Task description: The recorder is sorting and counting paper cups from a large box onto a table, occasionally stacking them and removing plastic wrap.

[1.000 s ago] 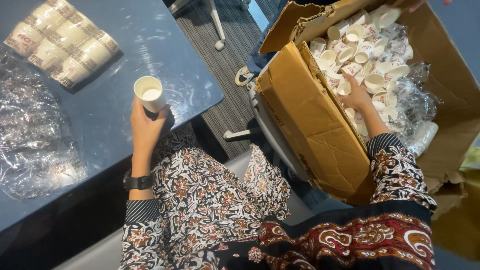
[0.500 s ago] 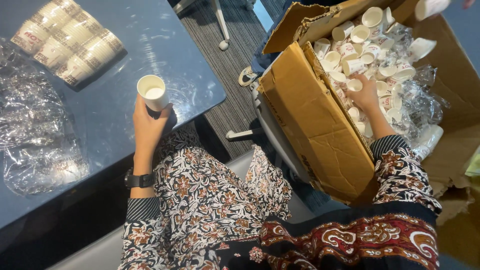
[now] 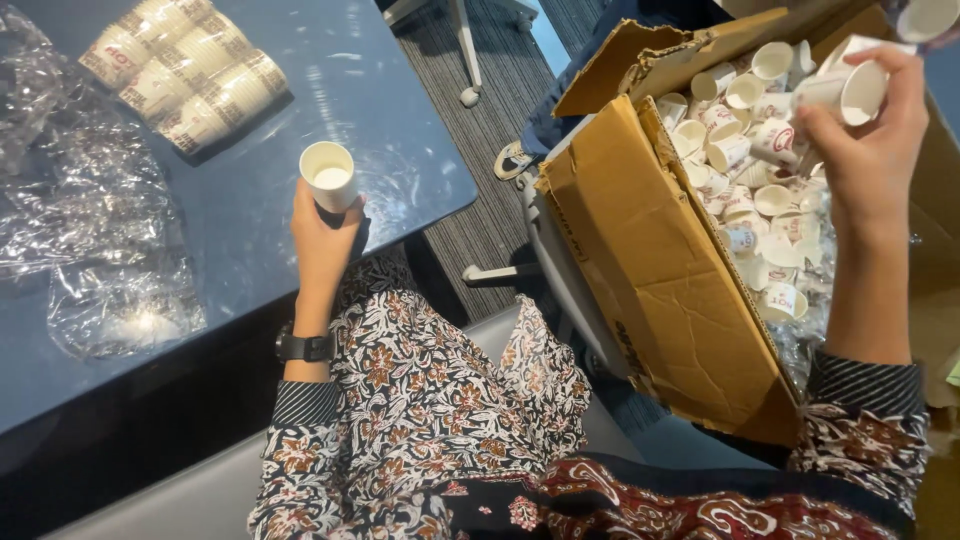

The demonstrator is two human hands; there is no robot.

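My left hand (image 3: 322,232) holds a small white paper cup (image 3: 328,175) upright over the near edge of the dark blue table (image 3: 400,150). My right hand (image 3: 870,150) is raised above the open cardboard box (image 3: 650,270) and grips another white paper cup (image 3: 850,90), tilted on its side. Inside the box lie several loose paper cups (image 3: 750,170) in a jumble, some on clear plastic wrap.
Rows of stacked paper cups (image 3: 180,70) lie on the table at the back left. Crumpled clear plastic wrap (image 3: 90,230) covers the table's left part. A chair base (image 3: 465,90) stands on the striped carpet between table and box. I wear a black wristwatch (image 3: 303,347).
My right hand has come up out of the box with a cup in it. My left hand and its cup have stayed where they were.
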